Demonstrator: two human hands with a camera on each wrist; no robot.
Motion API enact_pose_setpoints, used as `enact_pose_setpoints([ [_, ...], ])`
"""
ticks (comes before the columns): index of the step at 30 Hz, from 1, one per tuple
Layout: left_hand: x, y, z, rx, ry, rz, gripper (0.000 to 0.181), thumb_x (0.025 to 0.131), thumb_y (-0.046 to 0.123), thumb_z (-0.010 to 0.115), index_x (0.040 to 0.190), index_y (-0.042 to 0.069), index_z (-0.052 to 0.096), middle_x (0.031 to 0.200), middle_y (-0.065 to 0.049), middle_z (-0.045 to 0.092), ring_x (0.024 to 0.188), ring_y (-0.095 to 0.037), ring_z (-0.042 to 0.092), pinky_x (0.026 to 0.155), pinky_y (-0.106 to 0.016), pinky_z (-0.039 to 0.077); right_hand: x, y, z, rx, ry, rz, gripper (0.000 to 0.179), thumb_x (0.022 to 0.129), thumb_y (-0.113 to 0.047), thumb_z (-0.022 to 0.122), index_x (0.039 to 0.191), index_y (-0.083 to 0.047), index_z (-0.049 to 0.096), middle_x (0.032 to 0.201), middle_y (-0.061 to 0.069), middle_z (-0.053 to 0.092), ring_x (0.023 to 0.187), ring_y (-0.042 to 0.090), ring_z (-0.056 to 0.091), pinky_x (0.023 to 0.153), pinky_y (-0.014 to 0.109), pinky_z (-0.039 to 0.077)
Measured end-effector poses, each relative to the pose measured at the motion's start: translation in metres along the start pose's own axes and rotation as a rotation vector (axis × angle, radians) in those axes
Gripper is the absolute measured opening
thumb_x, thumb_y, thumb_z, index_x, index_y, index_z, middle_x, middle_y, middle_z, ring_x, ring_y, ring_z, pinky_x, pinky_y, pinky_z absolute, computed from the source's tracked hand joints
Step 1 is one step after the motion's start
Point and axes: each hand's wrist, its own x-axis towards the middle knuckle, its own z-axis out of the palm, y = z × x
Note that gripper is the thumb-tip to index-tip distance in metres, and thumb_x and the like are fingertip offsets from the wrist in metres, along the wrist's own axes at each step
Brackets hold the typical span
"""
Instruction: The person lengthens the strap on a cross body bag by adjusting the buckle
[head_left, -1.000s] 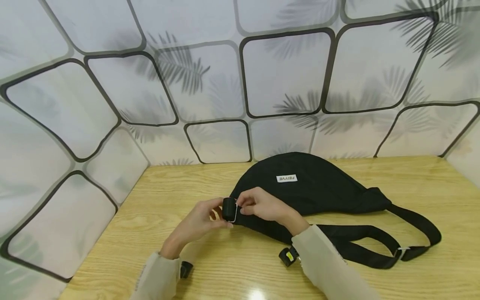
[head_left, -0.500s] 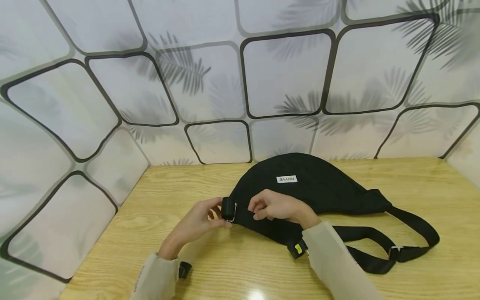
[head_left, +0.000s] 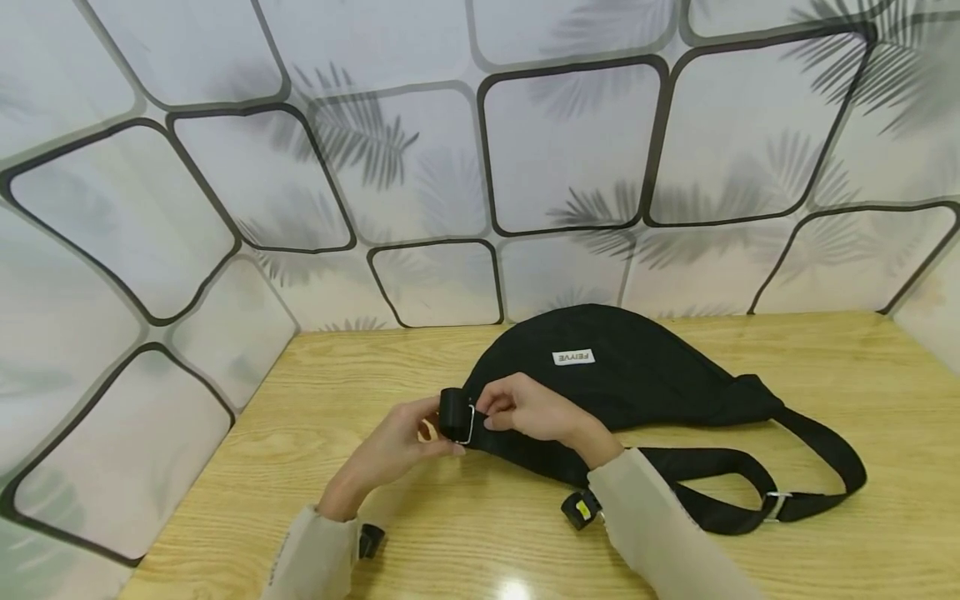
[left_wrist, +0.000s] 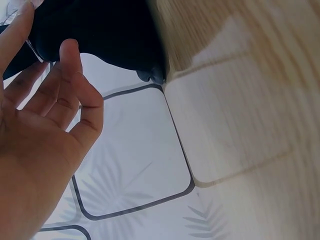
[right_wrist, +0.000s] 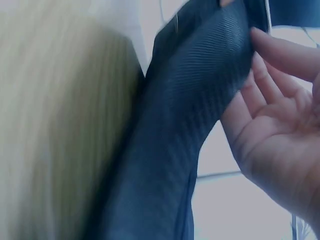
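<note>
From my station I have a wood-grain counter [head_left: 450, 542] with a bright glare [head_left: 513, 590] at its near edge and two pale sleeves [head_left: 322, 554] reaching in over it. Farther in, the left hand [head_left: 401, 437], fingers bent, holds a black webbing loop [head_left: 453, 412] by its metal buckle [head_left: 471, 427], while the right hand [head_left: 536, 410] pinches the webbing just right of that. The black bag [head_left: 630, 375] lies beyond and to the right, its strap [head_left: 840, 454] curling out rightward through a slider [head_left: 776, 505]; at the far side a wall [head_left: 577, 150] carries dark rounded outlines and grey leaves. My left wrist view gives me the left palm, hidden in the head view; my right wrist view shows a ribbed weave. Half a second ago the right hand stood clear of the buckle; now it is beside it, and the slider lies slightly farther left.
</note>
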Motion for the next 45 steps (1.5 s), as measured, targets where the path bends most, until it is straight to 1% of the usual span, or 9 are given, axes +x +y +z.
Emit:
enact_pose_setpoints([
  [8,0.000,-0.001,0.002,-0.030,0.003,-0.032,0.019,0.090,0.012,0.079,0.104,0.007,0.068,0.090,0.005,0.065,0.082,-0.011,0.060,0.072,-0.032,0.048,0.003,-0.005,0.008,0.049,0.087,0.043,0.009,0.097,0.007,0.061,0.104,0.006,0.067,0.090,0.007,0.069,0.083,0.014,0.062,0.077,0.029,0.050],
  [15,0.000,0.001,0.002,-0.039,-0.008,-0.053,0.023,0.087,0.004,0.080,0.107,0.006,0.068,0.089,0.004,0.066,0.079,-0.010,0.059,0.073,-0.032,0.049,0.003,-0.005,0.008,0.069,0.089,0.032,0.007,0.096,0.008,0.061,0.101,0.006,0.066,0.088,0.006,0.069,0.081,0.014,0.062,0.076,0.028,0.050],
  [20,0.001,0.000,0.003,-0.010,0.003,-0.032,0.019,0.089,0.005,0.078,0.106,0.004,0.068,0.089,0.004,0.066,0.078,-0.008,0.058,0.072,-0.030,0.051,0.004,-0.003,0.008,0.098,0.091,0.030,0.009,0.096,0.009,0.060,0.103,0.007,0.065,0.087,0.005,0.069,0.082,0.014,0.063,0.078,0.028,0.050],
  [25,0.002,0.000,0.003,-0.001,0.007,-0.026,0.021,0.092,0.006,0.075,0.111,-0.001,0.068,0.093,-0.001,0.067,0.079,-0.010,0.059,0.072,-0.031,0.052,0.003,-0.003,0.007,0.187,0.051,0.027,0.029,0.093,0.009,0.064,0.120,0.008,0.056,0.085,0.005,0.068,0.079,0.016,0.061,0.080,0.030,0.050],
  [28,0.003,0.000,0.004,0.002,0.012,-0.021,0.026,0.092,0.006,0.075,0.116,-0.002,0.069,0.098,-0.003,0.070,0.079,-0.011,0.060,0.072,-0.031,0.051,0.002,-0.005,0.007,0.197,0.001,0.006,0.044,0.090,0.007,0.069,0.129,0.009,0.050,0.093,0.007,0.070,0.084,0.017,0.064,0.083,0.031,0.052],
  [33,0.004,-0.001,0.005,0.010,0.019,-0.006,0.020,0.091,0.002,0.075,0.109,-0.003,0.070,0.097,-0.006,0.070,0.078,-0.011,0.061,0.071,-0.030,0.052,-0.001,-0.007,0.014,0.079,-0.003,-0.048,0.049,0.090,-0.002,0.076,0.131,0.007,0.051,0.109,0.009,0.070,0.101,0.018,0.066,0.092,0.036,0.050],
  [35,0.003,-0.001,0.006,0.014,0.023,-0.005,0.018,0.091,-0.001,0.074,0.107,-0.004,0.070,0.097,-0.008,0.070,0.077,-0.010,0.061,0.070,-0.029,0.053,-0.001,-0.007,0.019,0.013,0.029,-0.058,0.048,0.089,-0.008,0.079,0.129,0.004,0.055,0.110,0.007,0.070,0.101,0.017,0.066,0.093,0.036,0.049],
  [41,0.001,-0.003,0.004,0.030,0.028,-0.014,0.017,0.091,-0.003,0.071,0.108,-0.004,0.069,0.096,-0.007,0.069,0.079,-0.011,0.062,0.071,-0.029,0.054,0.004,-0.009,0.032,-0.172,0.153,-0.079,0.039,0.087,-0.017,0.083,0.117,-0.002,0.062,0.105,0.003,0.071,0.089,0.012,0.065,0.079,0.034,0.051],
  [45,0.002,-0.003,0.003,0.034,0.017,-0.016,0.014,0.092,-0.002,0.071,0.106,-0.003,0.069,0.092,-0.006,0.068,0.078,-0.012,0.062,0.071,-0.029,0.054,0.004,-0.011,0.030,-0.234,0.182,-0.104,0.040,0.087,-0.020,0.084,0.117,-0.003,0.064,0.106,0.004,0.072,0.091,0.012,0.067,0.080,0.033,0.052],
])
